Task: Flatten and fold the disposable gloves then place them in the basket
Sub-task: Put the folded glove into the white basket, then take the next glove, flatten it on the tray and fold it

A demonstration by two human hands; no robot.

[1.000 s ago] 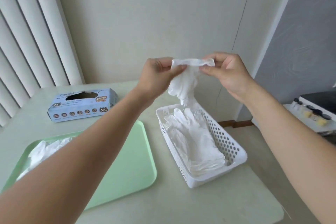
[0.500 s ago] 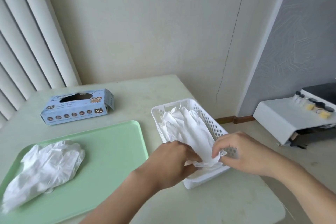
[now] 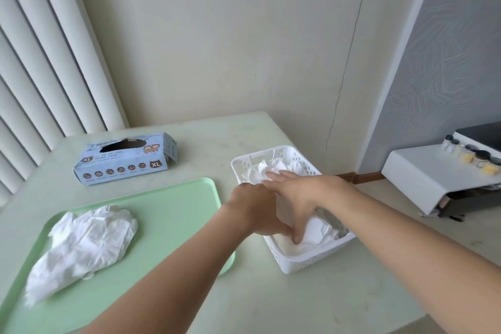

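A white perforated basket point(image 3: 311, 262) stands on the table to the right of a green tray point(image 3: 179, 214). White disposable gloves point(image 3: 321, 230) lie stacked inside it. My right hand point(image 3: 298, 192) lies flat on the stack, with its fingers stretched toward the far end and its thumb pressing down near the front. My left hand point(image 3: 254, 209) reaches into the basket's left side, and the right hand hides its fingers. A crumpled heap of loose white gloves point(image 3: 84, 241) sits on the left part of the tray.
A blue XL glove box point(image 3: 127, 157) with a torn opening lies behind the tray. The pale table point(image 3: 298, 304) ends just right of the basket. A white shelf point(image 3: 433, 171) with small jars stands past that edge, and blinds hang at the left.
The glove held up by its cuff in both hands has come down into the basket. My right hand has moved from the basket's near end to lie flat along the stack.
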